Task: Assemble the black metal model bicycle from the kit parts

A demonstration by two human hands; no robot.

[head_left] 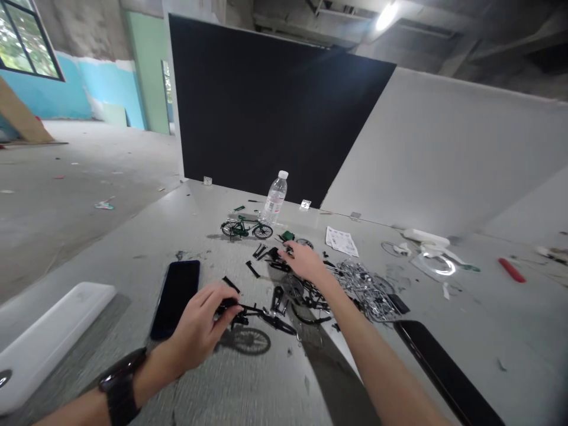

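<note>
My left hand pinches a half-built black model bicycle frame and holds it just above the grey table, with its shadow below. My right hand reaches forward over a scatter of small black parts, palm down, fingers curled onto the pile; whether it holds one I cannot tell. A finished green model bicycle stands further back. Shiny silver parts lie to the right of my right forearm.
A dark phone lies left of my left hand, another dark phone at the right front. A water bottle, an instruction sheet, a white box, white plastic pieces and a red tool also sit on the table.
</note>
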